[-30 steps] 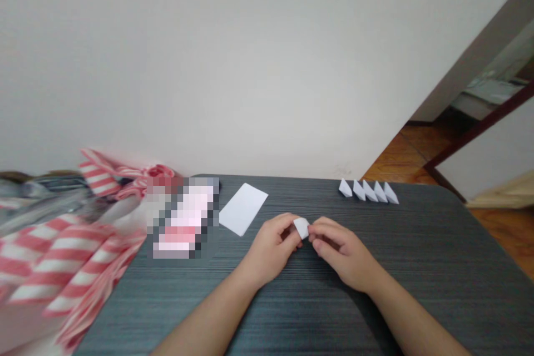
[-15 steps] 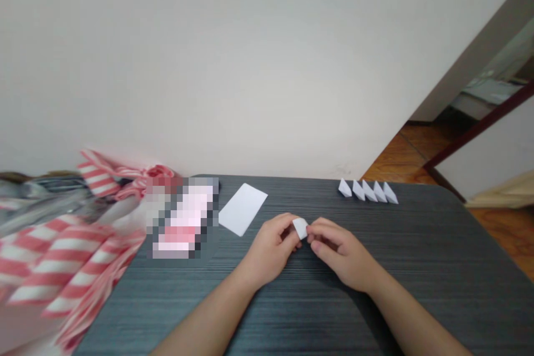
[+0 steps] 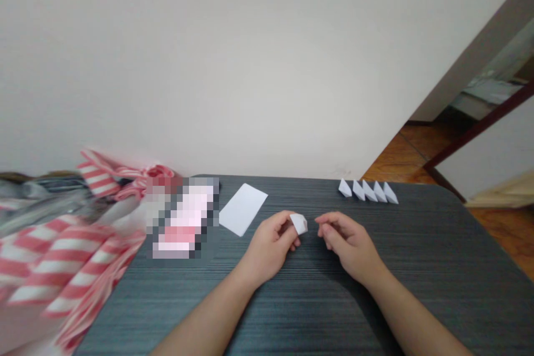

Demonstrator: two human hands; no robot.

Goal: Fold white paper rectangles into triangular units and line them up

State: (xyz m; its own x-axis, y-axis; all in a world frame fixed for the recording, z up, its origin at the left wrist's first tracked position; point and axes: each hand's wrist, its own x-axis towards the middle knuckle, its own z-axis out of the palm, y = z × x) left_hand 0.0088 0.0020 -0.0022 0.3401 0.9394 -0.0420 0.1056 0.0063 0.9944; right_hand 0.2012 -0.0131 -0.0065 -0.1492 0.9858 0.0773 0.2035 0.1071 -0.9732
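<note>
A small piece of folded white paper (image 3: 298,223) is pinched between the thumb and fingers of my left hand (image 3: 273,247), above the middle of the table. To its right, my right hand (image 3: 350,245) is apart from the paper, holding nothing, its fingers half curled with gaps between them. Several folded white paper pieces (image 3: 369,191) with pointed tips stand in a row at the back right of the table. Flat white paper (image 3: 243,209) lies to the left of my hands, partly beside a blurred-out area.
The dark wood-grain table (image 3: 267,311) meets a pale wall (image 3: 267,67) at the back. A pixelated object with a pink and white face (image 3: 187,217) lies at the left. Red-and-white striped cloth (image 3: 67,261) is heaped beyond the left edge. A doorway and wooden floor show at the right.
My right hand has let go of the folded paper and moved a little to the right. The paper has tilted slightly in my left hand, which stays in nearly the same place.
</note>
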